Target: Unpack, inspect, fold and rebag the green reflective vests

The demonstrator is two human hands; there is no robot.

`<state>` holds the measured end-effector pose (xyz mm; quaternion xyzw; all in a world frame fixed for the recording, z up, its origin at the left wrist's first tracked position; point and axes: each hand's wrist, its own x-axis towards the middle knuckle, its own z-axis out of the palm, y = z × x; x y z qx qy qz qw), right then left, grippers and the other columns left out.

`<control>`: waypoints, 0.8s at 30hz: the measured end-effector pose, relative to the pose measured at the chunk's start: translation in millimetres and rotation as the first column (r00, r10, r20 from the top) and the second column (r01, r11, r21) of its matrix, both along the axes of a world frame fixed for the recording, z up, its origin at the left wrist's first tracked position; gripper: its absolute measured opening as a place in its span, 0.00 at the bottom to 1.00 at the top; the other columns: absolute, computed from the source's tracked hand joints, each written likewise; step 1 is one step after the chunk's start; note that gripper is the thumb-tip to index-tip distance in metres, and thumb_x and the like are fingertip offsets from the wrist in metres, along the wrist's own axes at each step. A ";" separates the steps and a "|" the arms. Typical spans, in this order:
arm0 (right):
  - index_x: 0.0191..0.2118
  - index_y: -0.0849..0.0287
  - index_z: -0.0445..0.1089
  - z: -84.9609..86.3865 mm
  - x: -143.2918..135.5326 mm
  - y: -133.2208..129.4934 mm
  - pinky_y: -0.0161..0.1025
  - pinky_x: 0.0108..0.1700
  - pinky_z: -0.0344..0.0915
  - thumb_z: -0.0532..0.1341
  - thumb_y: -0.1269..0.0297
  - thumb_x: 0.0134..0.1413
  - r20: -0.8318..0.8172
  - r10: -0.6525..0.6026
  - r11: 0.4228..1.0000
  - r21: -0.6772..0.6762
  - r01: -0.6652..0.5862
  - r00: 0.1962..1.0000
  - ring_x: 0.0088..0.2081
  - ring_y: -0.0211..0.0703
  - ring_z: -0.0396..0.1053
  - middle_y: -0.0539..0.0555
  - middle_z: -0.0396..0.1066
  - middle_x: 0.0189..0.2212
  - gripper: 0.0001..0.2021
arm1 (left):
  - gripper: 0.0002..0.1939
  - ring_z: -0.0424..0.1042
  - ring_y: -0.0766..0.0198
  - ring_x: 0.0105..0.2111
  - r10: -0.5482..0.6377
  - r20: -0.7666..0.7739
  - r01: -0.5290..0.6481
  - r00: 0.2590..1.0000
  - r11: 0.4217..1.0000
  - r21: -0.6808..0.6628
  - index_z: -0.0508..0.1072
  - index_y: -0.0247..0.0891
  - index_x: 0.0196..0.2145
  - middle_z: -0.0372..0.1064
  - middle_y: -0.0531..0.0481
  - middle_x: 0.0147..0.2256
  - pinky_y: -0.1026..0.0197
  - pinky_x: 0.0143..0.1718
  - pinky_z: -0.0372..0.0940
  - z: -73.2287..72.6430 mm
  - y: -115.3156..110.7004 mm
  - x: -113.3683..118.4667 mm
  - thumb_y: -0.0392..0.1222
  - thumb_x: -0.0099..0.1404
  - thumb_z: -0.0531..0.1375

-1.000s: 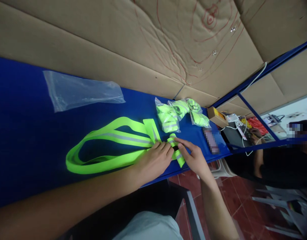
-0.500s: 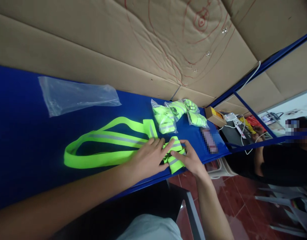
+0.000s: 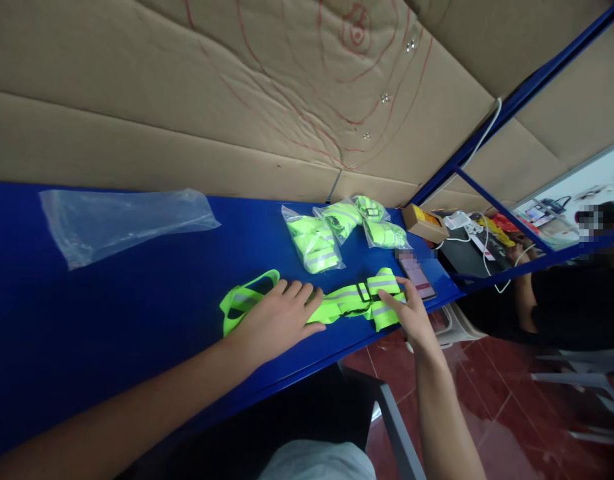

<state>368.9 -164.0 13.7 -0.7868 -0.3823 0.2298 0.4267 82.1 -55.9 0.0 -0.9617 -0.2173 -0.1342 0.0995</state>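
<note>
- The bright yellow-green strap (image 3: 343,300), with a grey stripe along it, lies on the blue table (image 3: 117,320), near the edge on the person's side.
- The left hand (image 3: 281,310) lies palm down across the strap, fingers slightly spread; whether it grips the cloth underneath, one cannot tell.
- A loose loop of the strap rises and curves out to the left of that hand.
- The right hand (image 3: 411,312) holds the folded end of the strap, its thumb on top and its fingers at the far edge.
- A black buckle (image 3: 363,292) sits on the strap between the two hands, closer to the right one.
- Just beyond the right hand lies a phone (image 3: 417,277).
- Farther back, clear bags (image 3: 317,245) holding similar straps lie close together, near a small cardboard box (image 3: 425,223).
- A flat clear plastic bag (image 3: 129,223) lies on the table's left part.
</note>
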 end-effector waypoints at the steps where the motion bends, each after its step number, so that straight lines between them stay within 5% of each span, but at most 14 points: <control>1: 0.55 0.56 0.68 0.6 -0.3 1.9 0.46 0.40 0.73 0.70 0.43 0.52 0.084 0.001 1.000 -0.004 0.000 0.996 0.43 0.54 0.76 0.59 0.77 0.46 0.31 | 0.28 0.73 0.51 0.42 -0.010 0.007 0.010 1.000 1.000 0.000 0.71 0.34 0.61 0.73 0.41 0.44 0.52 0.44 0.59 -1.0 -0.9 0.4 0.58 0.75 0.56; 5: 0.59 0.54 0.69 7.1 -21.0 15.8 0.49 0.45 0.70 0.67 0.52 0.57 0.435 0.001 0.999 -0.036 0.017 0.901 0.51 0.61 0.72 0.61 0.76 0.49 0.25 | 0.27 0.72 0.53 0.42 -0.017 -0.007 0.017 1.000 1.000 0.013 0.68 0.34 0.65 0.74 0.42 0.43 0.52 0.44 0.58 -2.3 -5.1 2.1 0.53 0.76 0.56; 8: 0.63 0.51 0.68 7.2 -48.3 27.8 0.48 0.42 0.68 0.58 0.62 0.66 0.729 0.077 0.997 -0.052 -0.057 0.680 0.49 0.60 0.71 0.61 0.75 0.51 0.21 | 0.26 0.71 0.54 0.42 -0.038 -0.014 0.038 0.999 0.998 0.047 0.65 0.33 0.67 0.74 0.42 0.43 0.52 0.43 0.57 -2.6 -9.3 3.1 0.49 0.78 0.55; 11: 0.66 0.54 0.67 1.9 -72.8 32.7 0.52 0.45 0.67 0.51 0.64 0.71 0.833 0.193 0.978 -0.121 -0.170 0.518 0.49 0.61 0.69 0.64 0.74 0.53 0.22 | 0.24 0.71 0.53 0.42 -0.052 -0.004 0.052 0.999 0.997 0.054 0.67 0.31 0.65 0.73 0.42 0.44 0.51 0.43 0.56 -3.3 -11.5 2.9 0.47 0.78 0.53; 13: 0.68 0.56 0.64 0.4 -83.5 29.9 0.55 0.49 0.66 0.50 0.57 0.73 0.830 0.286 0.955 -0.207 -0.211 0.478 0.51 0.63 0.68 0.65 0.71 0.57 0.24 | 0.24 0.70 0.54 0.41 -0.056 0.007 0.056 0.998 0.998 0.042 0.67 0.31 0.65 0.73 0.43 0.43 0.52 0.42 0.56 -3.9 -11.6 2.4 0.46 0.78 0.54; 16: 0.71 0.55 0.62 6.3 -89.1 21.7 0.59 0.52 0.65 0.46 0.51 0.75 0.769 0.388 0.920 -0.289 -0.266 0.507 0.54 0.64 0.66 0.64 0.67 0.62 0.27 | 0.24 0.70 0.54 0.41 -0.064 0.028 0.063 0.998 0.998 0.031 0.67 0.30 0.64 0.72 0.44 0.42 0.52 0.42 0.56 -5.1 -11.2 2.1 0.45 0.77 0.56; 19: 0.67 0.52 0.66 15.5 -81.5 18.9 0.56 0.57 0.65 0.44 0.54 0.76 0.656 0.433 0.898 -0.252 -0.362 0.617 0.56 0.57 0.67 0.60 0.68 0.60 0.25 | 0.23 0.70 0.53 0.42 -0.059 0.033 0.058 0.998 0.998 0.029 0.68 0.30 0.64 0.72 0.42 0.42 0.51 0.43 0.56 -6.6 -11.2 2.4 0.45 0.77 0.56; 21: 0.64 0.53 0.69 16.7 -70.5 22.1 0.53 0.60 0.65 0.50 0.54 0.74 0.559 0.429 0.899 -0.189 -0.395 0.710 0.57 0.54 0.69 0.60 0.70 0.58 0.22 | 0.23 0.70 0.53 0.42 -0.054 0.033 0.053 0.998 0.998 0.032 0.69 0.30 0.63 0.73 0.42 0.42 0.51 0.43 0.56 -7.4 -11.5 2.7 0.46 0.77 0.55; 24: 0.61 0.58 0.70 8.6 -53.2 29.8 0.56 0.63 0.63 0.64 0.46 0.61 0.499 0.329 0.944 -0.161 -0.287 0.802 0.61 0.60 0.67 0.64 0.69 0.59 0.29 | 0.23 0.70 0.53 0.42 -0.049 0.046 0.048 0.998 0.998 0.037 0.70 0.30 0.63 0.73 0.43 0.43 0.52 0.43 0.56 -8.4 -12.2 2.9 0.47 0.77 0.55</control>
